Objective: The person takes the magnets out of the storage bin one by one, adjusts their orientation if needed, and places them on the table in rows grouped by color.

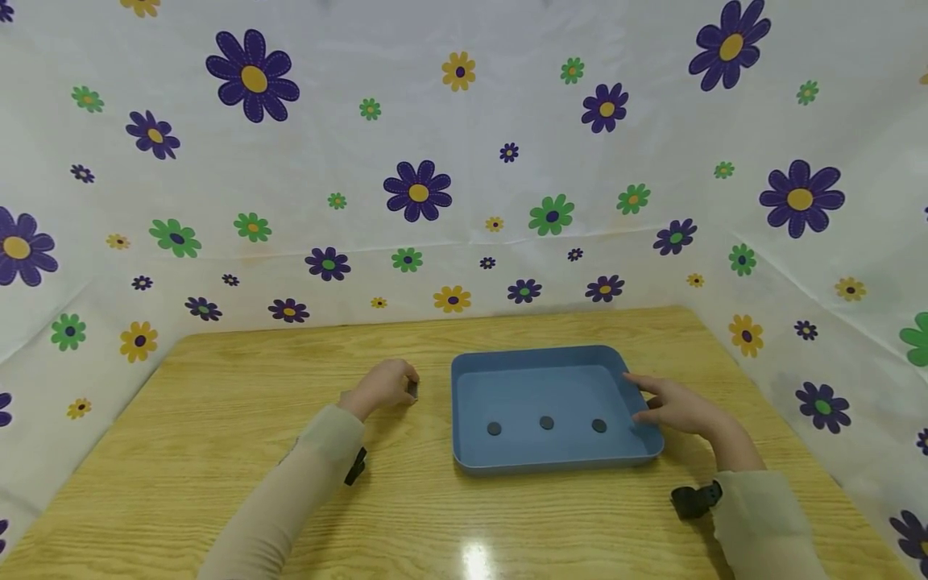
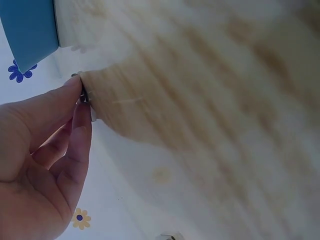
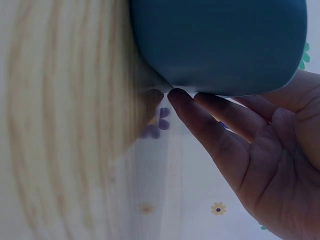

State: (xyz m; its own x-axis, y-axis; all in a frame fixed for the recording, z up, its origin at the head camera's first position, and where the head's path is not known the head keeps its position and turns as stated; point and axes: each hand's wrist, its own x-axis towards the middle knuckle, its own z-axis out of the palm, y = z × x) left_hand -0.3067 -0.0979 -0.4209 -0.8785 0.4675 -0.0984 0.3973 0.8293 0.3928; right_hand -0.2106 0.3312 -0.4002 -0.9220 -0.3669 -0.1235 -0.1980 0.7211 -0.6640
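With fingers extended and parted in the right hand (image 1: 674, 405), pinched together in the left hand (image 1: 383, 385). Surrounded by white flowered cloth (image 1: 319, 161). Touching with the right, on a wood-grained table (image 1: 406, 515), the side of a blue tray (image 1: 522, 387) containing three dark discs (image 1: 547, 423) in a row. Clamping between left thumb and fingers, left of the tray, a small dark object (image 1: 412, 391), partly hidden.

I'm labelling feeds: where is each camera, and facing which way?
Head: on the head, facing forward-down at the blue tray; left hand, right hand and sleeves show.
Left wrist: on that wrist, facing the left hand pinching a dark piece.
Right wrist: on that wrist, facing the right hand at the tray.
All three share the tray.
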